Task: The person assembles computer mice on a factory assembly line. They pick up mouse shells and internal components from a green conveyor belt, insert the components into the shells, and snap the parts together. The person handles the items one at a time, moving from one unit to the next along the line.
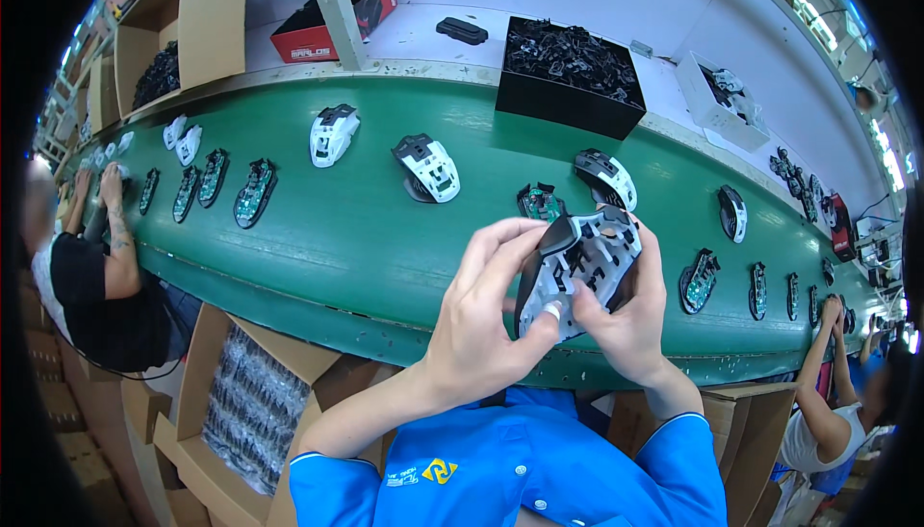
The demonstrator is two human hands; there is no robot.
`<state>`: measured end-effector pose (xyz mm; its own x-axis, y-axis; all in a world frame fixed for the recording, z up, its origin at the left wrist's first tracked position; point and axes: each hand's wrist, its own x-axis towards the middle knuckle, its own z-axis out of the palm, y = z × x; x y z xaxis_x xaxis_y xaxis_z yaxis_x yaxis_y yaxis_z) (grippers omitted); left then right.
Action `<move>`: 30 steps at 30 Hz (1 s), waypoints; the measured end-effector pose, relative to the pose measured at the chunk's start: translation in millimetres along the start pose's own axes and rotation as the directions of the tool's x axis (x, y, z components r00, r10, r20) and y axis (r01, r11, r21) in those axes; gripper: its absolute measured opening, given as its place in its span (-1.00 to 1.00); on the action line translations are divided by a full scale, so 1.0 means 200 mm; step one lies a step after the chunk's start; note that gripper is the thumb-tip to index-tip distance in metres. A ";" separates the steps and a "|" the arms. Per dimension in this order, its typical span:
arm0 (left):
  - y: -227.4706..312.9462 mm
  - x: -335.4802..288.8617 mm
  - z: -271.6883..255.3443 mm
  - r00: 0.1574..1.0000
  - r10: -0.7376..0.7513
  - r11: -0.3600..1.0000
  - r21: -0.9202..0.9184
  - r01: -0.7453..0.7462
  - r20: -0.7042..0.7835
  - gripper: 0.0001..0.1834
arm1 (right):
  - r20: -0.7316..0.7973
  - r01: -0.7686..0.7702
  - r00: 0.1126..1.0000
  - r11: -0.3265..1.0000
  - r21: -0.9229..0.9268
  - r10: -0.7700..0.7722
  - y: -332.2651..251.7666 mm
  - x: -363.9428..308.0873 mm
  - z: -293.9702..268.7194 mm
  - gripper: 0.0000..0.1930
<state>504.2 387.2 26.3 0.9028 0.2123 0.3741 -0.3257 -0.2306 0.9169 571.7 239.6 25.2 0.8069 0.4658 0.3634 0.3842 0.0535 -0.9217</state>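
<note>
From here I see both hands busy on one shell (577, 262), held up on the near side of the black box (568, 105), over the belt (308, 229). The left hand (486, 320) grasps the shell by its left side, fingers over the dark outer wall, thumb at the near edge. The right hand (630, 330) grips the other side, fingers wrapped behind and thumb laid into the pale, ribbed hollow, which is turned toward the person.

The box, heaped with small black parts, stands at the belt's far edge. Just in front of it lies a black-and-white top (606, 179), with a green board (541, 202) close by, partly screened by the shell. Two more tops (426, 169) rest left of the box, and another (732, 214) sits to its right. More boards (255, 194) lie well off on both sides of it.

Behind and left of the box I notice a small black case (462, 30), then a red carton (289, 43) farther left; a white tray (707, 113) with parts stands to its right. One co-worker (82, 267) is far left of the box, another (828, 431) far right, nearer the belt's front edge.
</note>
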 end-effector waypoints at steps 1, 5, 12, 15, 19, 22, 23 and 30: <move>0.00 -0.01 -0.01 0.999 -0.026 0.999 0.036 0.025 0.027 -0.45 | 0.006 0.015 1.000 1.000 -0.013 -0.015 0.00 0.00 0.00 -0.33; -0.01 -0.02 0.02 0.999 0.042 0.989 0.144 -0.042 0.006 -0.43 | -0.016 0.046 0.999 0.992 -0.113 -0.048 0.03 -0.03 0.01 -0.35; -0.03 -0.04 0.04 1.000 0.015 0.989 0.148 -0.011 -0.026 -0.46 | -0.061 0.036 0.997 0.980 -0.198 -0.049 0.06 -0.05 0.02 -0.36; -0.04 -0.05 0.04 0.998 0.055 0.985 0.168 -0.049 -0.031 -0.46 | -0.082 0.005 0.996 0.975 -0.223 -0.024 0.08 -0.07 0.03 -0.35; -0.05 -0.05 0.04 0.998 0.056 0.986 0.158 -0.052 -0.018 -0.47 | -0.135 -0.089 0.989 0.982 -0.165 0.067 0.08 -0.09 0.04 -0.36; -0.04 -0.05 0.04 0.998 0.057 0.988 0.148 -0.054 -0.017 -0.48 | -0.128 -0.074 0.990 0.981 -0.179 0.051 0.07 -0.09 0.05 -0.37; -0.04 -0.05 0.04 0.998 0.059 0.988 0.145 -0.056 -0.016 -0.48 | -0.128 -0.070 0.991 0.983 -0.167 0.048 0.07 -0.09 0.05 -0.37; -0.03 -0.05 0.02 0.998 0.056 0.989 0.141 -0.052 -0.023 -0.49 | -0.124 -0.047 0.992 0.990 -0.133 0.030 0.05 -0.08 0.08 -0.38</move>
<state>498.4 382.3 16.4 0.8764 0.2211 0.4279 -0.3293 -0.3733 0.8673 556.0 246.7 7.9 0.8675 0.3543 0.3492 0.4023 -0.0867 -0.9114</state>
